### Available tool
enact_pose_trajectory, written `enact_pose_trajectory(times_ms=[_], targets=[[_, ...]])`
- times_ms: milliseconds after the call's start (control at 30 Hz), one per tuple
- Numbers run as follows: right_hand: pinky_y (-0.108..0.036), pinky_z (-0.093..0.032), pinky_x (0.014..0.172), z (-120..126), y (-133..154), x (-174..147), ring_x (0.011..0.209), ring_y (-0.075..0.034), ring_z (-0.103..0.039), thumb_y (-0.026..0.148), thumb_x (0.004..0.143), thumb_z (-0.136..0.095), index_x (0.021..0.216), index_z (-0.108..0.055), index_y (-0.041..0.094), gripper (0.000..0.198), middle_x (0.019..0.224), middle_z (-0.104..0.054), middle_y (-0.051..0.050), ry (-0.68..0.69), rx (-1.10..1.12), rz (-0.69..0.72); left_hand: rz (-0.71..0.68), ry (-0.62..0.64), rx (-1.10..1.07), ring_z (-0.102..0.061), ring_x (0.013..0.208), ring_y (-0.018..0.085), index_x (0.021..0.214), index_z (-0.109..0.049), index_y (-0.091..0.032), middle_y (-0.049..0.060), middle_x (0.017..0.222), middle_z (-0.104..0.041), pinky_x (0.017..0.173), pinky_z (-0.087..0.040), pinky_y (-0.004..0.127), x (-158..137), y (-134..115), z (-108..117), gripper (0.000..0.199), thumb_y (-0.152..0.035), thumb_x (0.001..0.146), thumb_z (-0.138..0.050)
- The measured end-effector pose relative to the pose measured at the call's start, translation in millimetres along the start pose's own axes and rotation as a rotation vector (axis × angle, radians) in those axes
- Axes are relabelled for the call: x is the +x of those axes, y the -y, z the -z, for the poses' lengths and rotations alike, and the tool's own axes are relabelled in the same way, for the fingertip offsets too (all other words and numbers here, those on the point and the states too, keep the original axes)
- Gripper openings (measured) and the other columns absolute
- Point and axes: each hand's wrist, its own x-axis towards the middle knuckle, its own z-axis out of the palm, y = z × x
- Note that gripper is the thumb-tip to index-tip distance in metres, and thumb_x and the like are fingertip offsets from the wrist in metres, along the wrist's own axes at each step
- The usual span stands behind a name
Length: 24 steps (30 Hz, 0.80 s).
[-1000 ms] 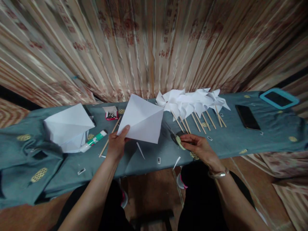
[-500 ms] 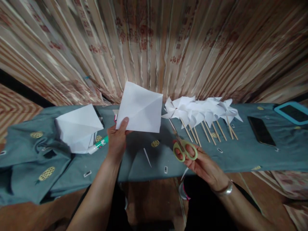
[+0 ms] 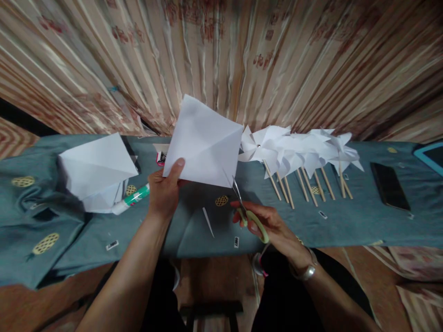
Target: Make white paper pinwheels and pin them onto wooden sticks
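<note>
My left hand [image 3: 165, 191] pinches the lower left corner of a white square sheet of paper [image 3: 204, 143], thumb on top; diagonal creases cross the sheet. In my right hand [image 3: 270, 226] is a pair of scissors [image 3: 254, 223] with pale green handles. Their blades are parted at the sheet's lower right corner; whether they touch the paper I cannot tell. A thin white paper strip [image 3: 208, 222] lies on the cloth below the sheet. To the right, several white paper pinwheels [image 3: 273, 143] on wooden sticks lie in an overlapping row.
A stack of white paper [image 3: 98, 168] rests at the left, with a green and white glue stick [image 3: 133, 199] beside it. Behind my left hand stands a small red box [image 3: 160, 158]. A black phone [image 3: 390, 186] and a blue-framed tablet [image 3: 431, 157] lie rightward on the grey-green tablecloth [image 3: 194, 244].
My right hand has moved left, bringing the scissors to the sheet's lower right corner with blades now apart. The view has shifted slightly.
</note>
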Motion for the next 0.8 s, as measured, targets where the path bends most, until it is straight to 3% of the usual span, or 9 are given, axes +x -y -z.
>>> enact_pose_trajectory(times_ms=[167,800], targets=[[-0.028,-0.048,0.067,5.2,-0.1,3.2,0.078,-0.016,-0.057,0.055,0.079,-0.068,0.120,-0.067,0.019,0.054,0.091,-0.068,-0.005,0.005,-0.001,-0.023,0.037,0.012,0.009,-0.073,0.081,0.025,0.070,-0.071,-0.016,0.005,0.073,-0.074,0.064,-0.064,0.032,-3.3,6.4,-6.4,0.036,-0.043,0.055,-0.088],[-0.027,-0.048,0.066,8.9,-2.2,3.6,0.080,-0.016,-0.058,0.056,0.077,-0.071,0.121,-0.067,0.020,0.056,0.093,-0.070,-0.005,0.024,-0.035,-0.057,0.076,0.086,0.052,-0.073,0.082,0.026,0.076,-0.074,-0.017,0.006,0.073,-0.073,0.064,-0.063,0.034,-7.9,8.6,-3.1,0.022,-0.036,0.068,-0.080]])
